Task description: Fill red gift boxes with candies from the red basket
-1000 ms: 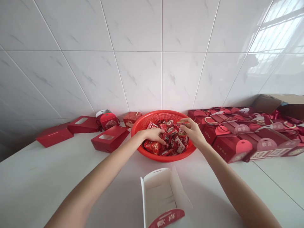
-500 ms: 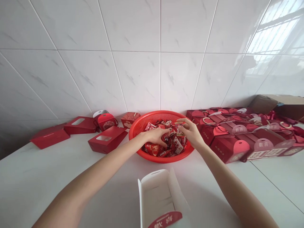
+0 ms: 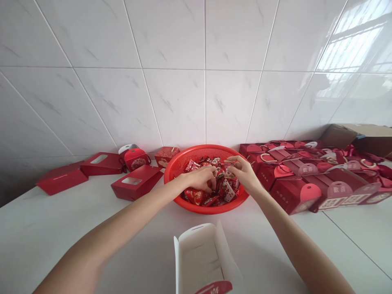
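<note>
A red plastic basket [image 3: 208, 210] with perforated walls holds a heap of wrapped candies [image 3: 226, 190], mostly red. Over the left of the heap, my left hand [image 3: 202, 178] has its fingers curled down among the sweets; what they grip is hidden. My right hand [image 3: 243, 171] is at the basket's right side, thumb and fingers closed on a small wrapped candy [image 3: 230, 163]. Nearer to me stands an open gift box [image 3: 199, 261], white inside, with a dark red flap at its front. No candy shows in its visible part.
Rows of dark red gift boxes [image 3: 294, 192] crowd the right side, with a brown cardboard carton [image 3: 364, 134] behind. Several red boxes [image 3: 137, 181] lie at the left. A small red box [image 3: 167, 154] stands behind the basket. The tiled wall [image 3: 183, 106] bounds the white table [image 3: 147, 253].
My left hand's fingers have curled in more tightly over the candies. My right hand remains at the basket's right side. The view has shifted slightly, so the open box sits lower.
</note>
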`<state>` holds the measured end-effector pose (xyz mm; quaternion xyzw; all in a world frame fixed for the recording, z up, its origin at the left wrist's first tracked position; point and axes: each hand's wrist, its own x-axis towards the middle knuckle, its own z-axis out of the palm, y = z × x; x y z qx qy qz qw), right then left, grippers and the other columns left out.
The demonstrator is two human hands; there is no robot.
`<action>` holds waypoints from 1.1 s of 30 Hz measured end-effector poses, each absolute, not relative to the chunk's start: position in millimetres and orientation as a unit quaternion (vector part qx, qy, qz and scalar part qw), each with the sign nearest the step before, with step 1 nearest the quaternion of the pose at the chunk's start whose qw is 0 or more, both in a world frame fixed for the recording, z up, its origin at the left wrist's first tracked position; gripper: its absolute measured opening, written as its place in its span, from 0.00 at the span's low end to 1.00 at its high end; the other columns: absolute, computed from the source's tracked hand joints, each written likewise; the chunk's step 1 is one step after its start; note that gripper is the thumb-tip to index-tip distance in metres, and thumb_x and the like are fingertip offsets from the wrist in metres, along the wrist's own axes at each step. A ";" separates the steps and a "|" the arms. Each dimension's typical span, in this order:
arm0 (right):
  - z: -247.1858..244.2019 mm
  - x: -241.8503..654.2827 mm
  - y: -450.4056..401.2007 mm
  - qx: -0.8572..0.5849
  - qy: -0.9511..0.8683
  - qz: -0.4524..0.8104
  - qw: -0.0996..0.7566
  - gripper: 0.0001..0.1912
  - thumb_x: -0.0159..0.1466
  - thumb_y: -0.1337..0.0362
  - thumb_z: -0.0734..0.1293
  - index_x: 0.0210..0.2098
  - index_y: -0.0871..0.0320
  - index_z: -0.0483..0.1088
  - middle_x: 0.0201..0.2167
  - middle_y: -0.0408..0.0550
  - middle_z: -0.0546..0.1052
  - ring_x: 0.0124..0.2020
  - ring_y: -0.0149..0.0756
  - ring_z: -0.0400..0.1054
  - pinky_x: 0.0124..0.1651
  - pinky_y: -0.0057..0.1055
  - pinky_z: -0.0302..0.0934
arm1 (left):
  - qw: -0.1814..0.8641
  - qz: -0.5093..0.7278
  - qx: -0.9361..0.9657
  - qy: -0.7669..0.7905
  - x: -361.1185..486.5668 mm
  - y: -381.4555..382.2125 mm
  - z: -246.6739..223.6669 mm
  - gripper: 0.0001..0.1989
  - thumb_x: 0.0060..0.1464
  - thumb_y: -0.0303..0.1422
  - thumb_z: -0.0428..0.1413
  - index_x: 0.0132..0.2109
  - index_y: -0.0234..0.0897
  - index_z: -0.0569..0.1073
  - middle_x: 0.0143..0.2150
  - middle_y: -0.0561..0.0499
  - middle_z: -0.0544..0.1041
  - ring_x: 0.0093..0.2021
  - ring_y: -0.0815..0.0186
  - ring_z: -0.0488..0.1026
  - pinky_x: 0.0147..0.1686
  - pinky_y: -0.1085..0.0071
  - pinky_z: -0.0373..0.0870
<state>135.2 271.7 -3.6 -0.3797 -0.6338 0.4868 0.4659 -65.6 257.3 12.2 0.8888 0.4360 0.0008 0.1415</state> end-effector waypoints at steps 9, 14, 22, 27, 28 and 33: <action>-6.9 135.6 275.5 -0.392 -0.625 0.486 0.468 0.17 0.51 0.63 0.66 0.41 0.54 0.70 0.22 0.36 0.69 0.25 0.34 0.65 0.34 0.34 0.65 | 0.121 -0.154 0.830 0.523 -57.2 245.7 17.9 0.38 0.40 0.40 0.67 0.62 0.51 0.75 0.59 0.42 0.70 0.49 0.48 0.74 0.45 0.63 0.70; -10.3 136.2 279.0 -0.383 -0.638 0.486 0.459 0.18 0.50 0.65 0.65 0.41 0.54 0.70 0.24 0.37 0.70 0.26 0.34 0.66 0.36 0.36 0.68 | 0.147 -0.170 0.820 0.527 -55.8 246.7 17.5 0.30 0.45 0.36 0.64 0.58 0.47 0.78 0.46 0.45 0.81 0.44 0.51 0.77 0.41 0.66 0.70; -18.2 135.5 285.7 -0.363 -0.647 0.497 0.450 0.18 0.50 0.66 0.67 0.41 0.53 0.70 0.30 0.42 0.75 0.30 0.36 0.70 0.37 0.37 0.71 | 0.154 -0.132 0.820 0.535 -62.2 251.0 14.5 0.21 0.47 0.31 0.62 0.51 0.46 0.81 0.43 0.49 0.83 0.43 0.56 0.78 0.41 0.68 0.70; -17.2 136.8 284.6 -0.345 -0.667 0.498 0.434 0.21 0.49 0.68 0.67 0.44 0.53 0.71 0.30 0.43 0.75 0.31 0.37 0.71 0.36 0.37 0.70 | 0.223 -0.106 0.820 0.516 -69.6 252.5 10.7 0.27 0.44 0.31 0.64 0.55 0.48 0.80 0.52 0.50 0.81 0.50 0.56 0.76 0.47 0.69 0.70; -17.0 137.0 284.2 -0.351 -0.671 0.490 0.431 0.21 0.49 0.69 0.67 0.44 0.53 0.71 0.29 0.42 0.75 0.30 0.37 0.71 0.35 0.36 0.69 | 0.230 -0.103 0.818 0.517 -70.0 253.0 10.1 0.29 0.42 0.32 0.66 0.55 0.49 0.80 0.53 0.50 0.81 0.51 0.55 0.76 0.48 0.69 0.70; -18.3 137.7 284.4 -0.367 -0.676 0.472 0.430 0.23 0.50 0.71 0.66 0.46 0.53 0.70 0.34 0.44 0.78 0.31 0.37 0.72 0.35 0.36 0.69 | 0.236 -0.113 0.808 0.528 -66.7 254.6 9.4 0.29 0.39 0.33 0.67 0.53 0.47 0.81 0.45 0.51 0.82 0.42 0.57 0.76 0.39 0.70 0.69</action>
